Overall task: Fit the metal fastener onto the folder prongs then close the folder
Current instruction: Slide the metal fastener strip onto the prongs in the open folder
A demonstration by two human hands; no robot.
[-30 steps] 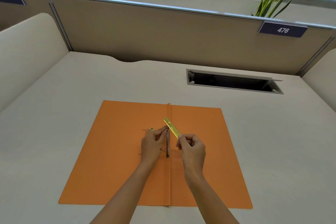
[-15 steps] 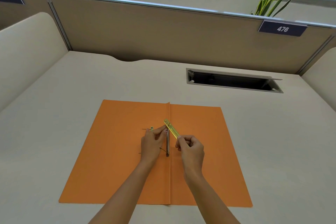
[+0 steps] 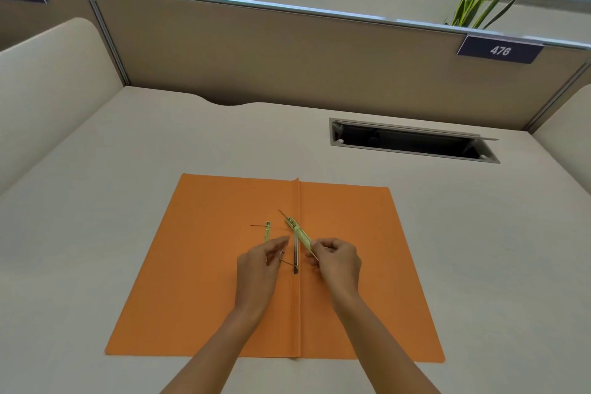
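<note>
Head view: metal fastener (image 3: 300, 234), a thin yellow-green strip, pinched at its near end by the right hand (image 3: 335, 259), tilted, far end up and away from both hands. Thin wire sticking out past that far tip, maybe a prong already through the hole; too small to tell. Just left of the right hand, a dark prong bar (image 3: 295, 254) lying along the fold. Between the two hands, a short prong (image 3: 287, 263) poking out beside the left fingertips. Left hand (image 3: 260, 262) loosely curled, fingertips close to that prong; touching or not, cannot tell. Just past the left hand, a second small yellow-green strip (image 3: 266, 231) flat on the page.

Under both hands, orange folder (image 3: 208, 265) wide open and flat on the pale desk (image 3: 96, 201). Far beyond the right hand, a dark slot (image 3: 412, 142) in the desk.

Step in hand, most likely: fitting the strip onto the prongs, not finished. Next, probably: lower the strip flat, line its near hole up with the near prong, push down, bend the prongs over. Folding the folder shut comes after.
</note>
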